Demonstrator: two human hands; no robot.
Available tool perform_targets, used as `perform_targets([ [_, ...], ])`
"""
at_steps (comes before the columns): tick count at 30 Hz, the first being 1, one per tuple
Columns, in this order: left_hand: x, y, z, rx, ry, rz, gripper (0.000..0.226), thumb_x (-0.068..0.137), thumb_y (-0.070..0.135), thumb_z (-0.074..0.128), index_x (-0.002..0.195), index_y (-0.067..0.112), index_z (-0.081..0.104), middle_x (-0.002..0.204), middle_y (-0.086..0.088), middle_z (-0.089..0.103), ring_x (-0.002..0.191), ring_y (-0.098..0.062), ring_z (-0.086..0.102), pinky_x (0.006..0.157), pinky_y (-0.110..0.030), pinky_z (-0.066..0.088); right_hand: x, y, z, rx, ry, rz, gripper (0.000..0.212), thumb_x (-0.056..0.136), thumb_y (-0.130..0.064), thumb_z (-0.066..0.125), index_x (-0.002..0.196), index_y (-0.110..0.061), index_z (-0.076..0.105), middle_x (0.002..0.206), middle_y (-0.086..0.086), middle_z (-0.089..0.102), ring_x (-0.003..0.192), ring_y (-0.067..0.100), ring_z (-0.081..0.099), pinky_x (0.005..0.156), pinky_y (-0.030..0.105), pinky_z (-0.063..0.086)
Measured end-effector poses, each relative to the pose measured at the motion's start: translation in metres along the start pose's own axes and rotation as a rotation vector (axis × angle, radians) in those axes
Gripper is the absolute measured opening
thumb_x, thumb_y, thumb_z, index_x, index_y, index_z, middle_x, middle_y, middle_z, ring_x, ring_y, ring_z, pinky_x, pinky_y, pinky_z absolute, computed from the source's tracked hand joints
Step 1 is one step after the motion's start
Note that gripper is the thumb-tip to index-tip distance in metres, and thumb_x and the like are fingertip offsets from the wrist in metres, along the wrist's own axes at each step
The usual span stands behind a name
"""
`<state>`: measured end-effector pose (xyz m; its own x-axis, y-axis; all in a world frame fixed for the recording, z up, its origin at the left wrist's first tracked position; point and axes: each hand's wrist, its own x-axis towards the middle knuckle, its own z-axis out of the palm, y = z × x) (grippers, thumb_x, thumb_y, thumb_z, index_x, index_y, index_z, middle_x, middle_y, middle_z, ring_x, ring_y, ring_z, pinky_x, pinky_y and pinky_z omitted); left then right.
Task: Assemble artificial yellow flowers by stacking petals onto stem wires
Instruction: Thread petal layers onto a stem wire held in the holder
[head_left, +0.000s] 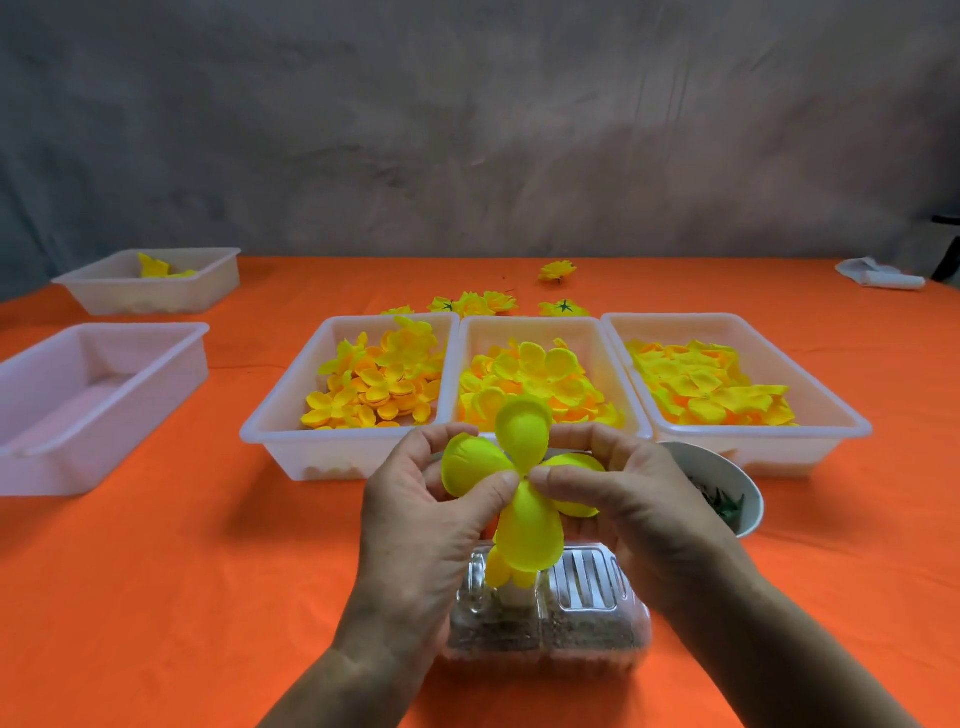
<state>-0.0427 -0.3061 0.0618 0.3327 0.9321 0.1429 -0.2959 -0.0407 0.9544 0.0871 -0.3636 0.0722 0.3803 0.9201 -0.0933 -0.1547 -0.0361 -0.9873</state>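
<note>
Nearest me, a clear ribbed plastic clamshell container (587, 597) lies on the table (208, 597) under its smooth orange cloth, with brown granular matter along its near side. Above it I hold a bright yellow four-lobed fabric petal layer (519, 467), its cupped, faintly veined lobes spread like a cross facing me: one lobe points up, one down, one to each side. My left hand (415, 519) has its fingers curled, the thumb pressing the petal's centre from the left and the fingertips behind the left lobe. My right hand (623, 499) pinches the centre from the right, thumb in front and fingers curled behind the right lobe. A smaller yellow petal cluster (501, 569) hangs just below the lower lobe, over the container.

By my right wrist sits a white paper cup (737, 483) holding dark green bits. Beyond my hands stand three translucent white plastic trays side by side: the left tray (280, 415) with small cupped yellow-orange blossoms, the middle tray (613, 338) with rounder petals, the right tray (831, 410) with flatter ones. Behind them lie finished yellow flowers (478, 303).
</note>
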Motion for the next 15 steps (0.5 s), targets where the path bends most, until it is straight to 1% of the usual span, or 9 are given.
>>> perform_targets([
  [2,0.002,-0.001,0.000,-0.028,0.012,-0.060,0.033,0.071,-0.013,0.069,0.096,0.007,0.061,0.068,-0.006,0.071,0.057,-0.014,0.064,0.048,-0.022,0.051,0.002,0.001,0.002,0.000,0.015,0.016,0.039,0.069,0.000,0.073,0.106,-0.006,0.063,0.096,0.020,0.071,0.076,0.028,0.069,0.078,0.048,0.055],
  [3,0.003,-0.002,0.000,-0.044,0.013,-0.097,0.032,0.071,-0.013,0.068,0.097,0.005,0.060,0.066,-0.006,0.069,0.054,-0.014,0.062,0.047,-0.021,0.051,0.002,0.001,0.002,-0.002,0.024,0.027,0.036,0.072,0.002,0.071,0.106,-0.005,0.063,0.097,0.020,0.071,0.076,0.028,0.069,0.079,0.048,0.055],
  [6,0.005,-0.006,0.000,-0.059,0.005,-0.192,0.029,0.073,-0.013,0.066,0.097,0.003,0.061,0.062,-0.004,0.066,0.047,-0.012,0.056,0.044,-0.020,0.047,0.004,0.002,0.002,-0.015,0.032,0.054,0.033,0.074,0.004,0.069,0.106,-0.003,0.063,0.093,0.020,0.071,0.074,0.028,0.068,0.076,0.047,0.056],
  [9,0.007,-0.011,-0.001,-0.053,0.008,-0.231,0.029,0.074,-0.010,0.066,0.099,0.005,0.062,0.063,-0.005,0.064,0.049,-0.014,0.053,0.052,-0.026,0.046,0.006,0.002,0.001,-0.003,0.024,0.078,0.031,0.074,0.005,0.067,0.105,-0.001,0.064,0.093,0.021,0.071,0.075,0.029,0.068,0.077,0.049,0.056],
  [11,0.007,-0.012,0.000,-0.053,0.014,-0.240,0.028,0.074,-0.007,0.068,0.099,0.005,0.062,0.065,-0.005,0.063,0.050,-0.014,0.053,0.055,-0.028,0.045,0.007,0.002,0.001,0.008,0.019,0.092,0.030,0.074,0.004,0.066,0.104,-0.001,0.065,0.096,0.022,0.071,0.078,0.030,0.067,0.079,0.049,0.055],
  [13,0.008,-0.012,0.002,-0.057,0.023,-0.248,0.027,0.074,-0.003,0.070,0.099,0.006,0.063,0.065,-0.005,0.064,0.050,-0.014,0.055,0.053,-0.026,0.046,0.008,0.002,0.000,0.015,0.014,0.102,0.028,0.075,0.004,0.066,0.102,-0.001,0.066,0.096,0.023,0.071,0.081,0.031,0.067,0.080,0.049,0.055],
  [15,0.009,-0.011,0.002,-0.062,0.030,-0.262,0.028,0.074,0.000,0.071,0.099,0.005,0.062,0.071,-0.009,0.067,0.053,-0.016,0.058,0.051,-0.025,0.048,0.008,0.002,0.001,0.026,0.003,0.114,0.027,0.075,0.005,0.064,0.102,0.000,0.066,0.091,0.022,0.071,0.080,0.031,0.068,0.080,0.049,0.055],
])
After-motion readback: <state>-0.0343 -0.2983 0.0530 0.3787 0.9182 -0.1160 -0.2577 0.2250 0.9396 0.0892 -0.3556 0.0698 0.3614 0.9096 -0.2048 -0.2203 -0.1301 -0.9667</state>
